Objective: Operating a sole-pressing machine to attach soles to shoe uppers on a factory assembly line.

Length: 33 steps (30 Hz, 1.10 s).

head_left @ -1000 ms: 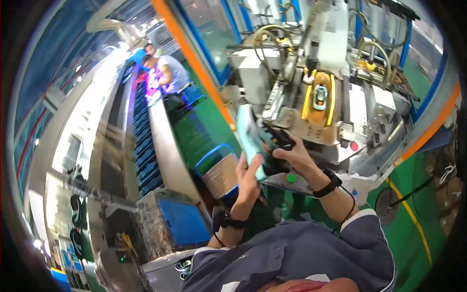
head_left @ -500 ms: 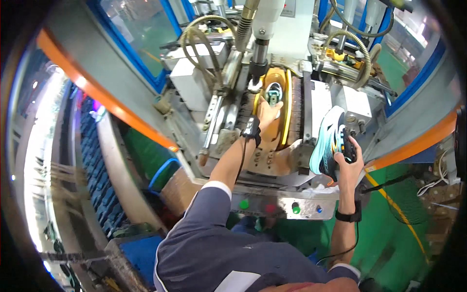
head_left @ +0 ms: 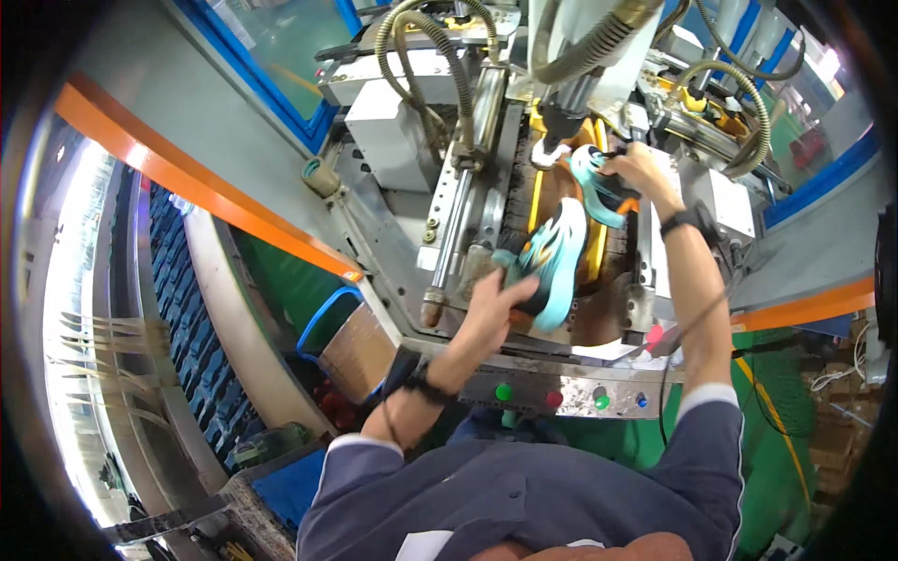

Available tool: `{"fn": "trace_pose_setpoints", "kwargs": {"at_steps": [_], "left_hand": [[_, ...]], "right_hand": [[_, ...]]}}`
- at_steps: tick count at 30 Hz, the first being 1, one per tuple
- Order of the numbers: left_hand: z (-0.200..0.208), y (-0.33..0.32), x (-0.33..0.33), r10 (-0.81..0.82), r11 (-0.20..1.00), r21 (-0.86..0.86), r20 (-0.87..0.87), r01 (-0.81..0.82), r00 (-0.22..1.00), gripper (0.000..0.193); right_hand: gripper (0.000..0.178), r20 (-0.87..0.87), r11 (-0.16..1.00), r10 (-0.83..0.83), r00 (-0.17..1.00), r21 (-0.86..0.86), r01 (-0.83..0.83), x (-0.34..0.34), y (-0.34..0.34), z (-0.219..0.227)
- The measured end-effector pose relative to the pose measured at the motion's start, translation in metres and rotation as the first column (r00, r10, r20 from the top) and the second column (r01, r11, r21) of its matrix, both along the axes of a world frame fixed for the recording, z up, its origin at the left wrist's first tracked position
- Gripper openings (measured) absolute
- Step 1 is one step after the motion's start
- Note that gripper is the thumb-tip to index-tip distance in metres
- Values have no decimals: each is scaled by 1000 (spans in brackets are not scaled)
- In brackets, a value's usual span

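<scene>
Holding the near shoe (head_left: 560, 266) by its dark collar over the near end of the yellow-edged cradle (head_left: 595, 254), our left hand (head_left: 489, 307) slants in from the cradle's left. Our right hand (head_left: 644, 173) grasps the far shoe (head_left: 591, 185) around its dark upper, over the cradle's farther part, forearm (head_left: 697, 285) stretched along its right side. Both grips look snug; holding the uppers this way probably leaves toes and soles unobstructed. Whether either shoe touches the cradle, we cannot tell.

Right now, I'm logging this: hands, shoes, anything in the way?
Left hand gripping teal-white shoe. Right hand gripping teal-black shoe. Dark cylindrical rod appears close beside the latter.
</scene>
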<state>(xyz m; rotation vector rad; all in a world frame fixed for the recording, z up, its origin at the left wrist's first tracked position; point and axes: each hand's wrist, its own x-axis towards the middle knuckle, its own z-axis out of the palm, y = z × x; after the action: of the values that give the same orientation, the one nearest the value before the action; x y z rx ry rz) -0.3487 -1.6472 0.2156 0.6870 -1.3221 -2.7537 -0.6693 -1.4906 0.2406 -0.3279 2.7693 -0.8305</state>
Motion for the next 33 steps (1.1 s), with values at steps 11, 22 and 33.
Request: {"fn": "trace_pose_setpoints", "kwargs": {"at_steps": [11, 22, 33], "left_hand": [[39, -1, 271, 649, 743, -226, 10, -630, 761, 45], [-20, 112, 330, 890, 434, -31, 167, -900, 424, 40], [-16, 225, 445, 913, -103, -182, 372, -978, -166, 36]], "right_hand": [[48, -240, 985, -62, 969, 141, 98, 9, -88, -114], [14, -383, 537, 704, 598, -264, -801, 388, -32, -121], [17, -406, 365, 874, 267, 187, -912, 399, -36, -257]]}}
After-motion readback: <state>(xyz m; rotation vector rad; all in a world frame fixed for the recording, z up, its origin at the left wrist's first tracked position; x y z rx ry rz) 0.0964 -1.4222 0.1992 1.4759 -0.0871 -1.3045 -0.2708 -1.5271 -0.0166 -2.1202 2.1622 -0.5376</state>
